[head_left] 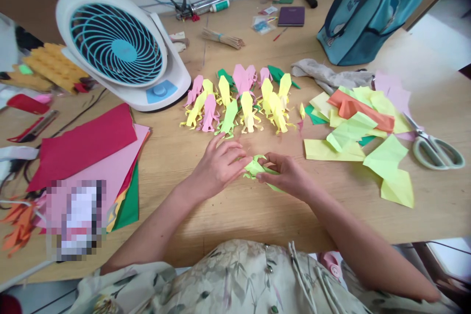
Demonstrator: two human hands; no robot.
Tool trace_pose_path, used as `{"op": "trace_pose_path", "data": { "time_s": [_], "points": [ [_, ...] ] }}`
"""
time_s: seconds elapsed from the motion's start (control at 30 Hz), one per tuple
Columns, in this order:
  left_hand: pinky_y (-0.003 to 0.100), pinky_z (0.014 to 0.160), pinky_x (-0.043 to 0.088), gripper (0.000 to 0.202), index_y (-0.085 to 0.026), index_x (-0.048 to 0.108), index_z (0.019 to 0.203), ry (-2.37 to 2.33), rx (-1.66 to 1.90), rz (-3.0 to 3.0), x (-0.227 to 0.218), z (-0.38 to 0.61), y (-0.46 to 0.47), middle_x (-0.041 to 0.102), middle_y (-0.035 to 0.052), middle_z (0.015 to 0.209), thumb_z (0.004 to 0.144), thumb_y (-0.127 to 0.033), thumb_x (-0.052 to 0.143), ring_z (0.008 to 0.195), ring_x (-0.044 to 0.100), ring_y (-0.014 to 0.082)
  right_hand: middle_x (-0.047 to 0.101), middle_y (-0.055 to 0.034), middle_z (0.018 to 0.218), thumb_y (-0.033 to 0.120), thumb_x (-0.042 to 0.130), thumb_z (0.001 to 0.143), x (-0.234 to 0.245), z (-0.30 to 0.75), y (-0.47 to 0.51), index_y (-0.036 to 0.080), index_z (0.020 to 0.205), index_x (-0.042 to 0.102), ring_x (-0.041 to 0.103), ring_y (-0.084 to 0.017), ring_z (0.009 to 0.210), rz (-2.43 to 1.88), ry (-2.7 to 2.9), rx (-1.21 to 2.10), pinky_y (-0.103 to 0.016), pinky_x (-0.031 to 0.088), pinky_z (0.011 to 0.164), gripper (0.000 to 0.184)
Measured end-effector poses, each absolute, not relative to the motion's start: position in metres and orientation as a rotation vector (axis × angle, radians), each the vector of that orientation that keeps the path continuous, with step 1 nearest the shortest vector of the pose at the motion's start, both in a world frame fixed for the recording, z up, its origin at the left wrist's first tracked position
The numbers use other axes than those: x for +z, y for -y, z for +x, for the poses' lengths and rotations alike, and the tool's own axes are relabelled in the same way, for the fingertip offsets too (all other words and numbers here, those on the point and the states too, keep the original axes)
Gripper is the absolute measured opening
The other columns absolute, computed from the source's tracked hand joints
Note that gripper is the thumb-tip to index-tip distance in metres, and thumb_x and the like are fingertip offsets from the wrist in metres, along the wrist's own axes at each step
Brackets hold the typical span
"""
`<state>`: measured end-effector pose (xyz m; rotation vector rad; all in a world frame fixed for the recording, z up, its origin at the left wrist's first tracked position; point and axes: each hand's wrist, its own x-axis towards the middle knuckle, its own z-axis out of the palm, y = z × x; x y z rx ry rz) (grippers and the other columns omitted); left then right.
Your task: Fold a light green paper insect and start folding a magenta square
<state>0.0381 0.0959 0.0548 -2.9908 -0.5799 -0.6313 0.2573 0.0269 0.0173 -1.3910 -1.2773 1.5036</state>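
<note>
Over the table in front of me, a light green origami figure (253, 169) with thin folded limbs is between my two hands. My right hand (285, 175) pinches its body between thumb and fingers. At its left end, my left hand (222, 167) has its fingers closed against the limbs; the left thumb is mostly hidden. Just beyond stand several finished origami figures of the same sort, among them a yellow figure (249, 112), a pink figure (209, 113) and a green figure (230, 117).
Loose paper sheets (348, 132) and scissors (436, 149) lie to the right. A fan (123, 49) stands at the back left, above stacked coloured paper (88, 147). A teal bag (362, 19), a purple notebook (291, 16) and a bundle of sticks (222, 38) are farther back.
</note>
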Motion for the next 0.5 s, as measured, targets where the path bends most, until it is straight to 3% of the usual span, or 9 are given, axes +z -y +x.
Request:
{"op": "trace_pose_path", "data": {
  "time_s": [0.2, 0.5],
  "points": [
    [0.056, 0.113, 0.033, 0.021, -0.019, 0.066, 0.115, 0.612, -0.607, -3.019, 0.0552, 0.0380, -0.0957, 0.072, 0.0061, 0.107, 0.096, -0.023, 0.059, 0.112, 0.059, 0.0240, 0.066, 0.0019, 0.076, 0.039, 0.076, 0.072, 0.0178, 0.2548, -0.0260, 0.022, 0.094, 0.055, 0.064, -0.016, 0.071, -1.404, 1.217, 1.493, -0.024, 0.039, 0.057, 0.035],
    [0.052, 0.113, 0.032, 0.023, -0.020, 0.067, 0.116, 0.620, -0.623, -3.091, 0.0555, 0.0382, -0.0960, 0.072, 0.0067, 0.108, 0.096, -0.025, 0.059, 0.112, 0.058, 0.0235, 0.069, 0.0012, 0.079, 0.034, 0.079, 0.071, 0.0194, 0.2533, -0.0251, 0.021, 0.090, 0.055, 0.068, -0.017, 0.076, -1.350, 1.166, 1.468, -0.024, 0.045, 0.062, 0.033]
  ]
}}
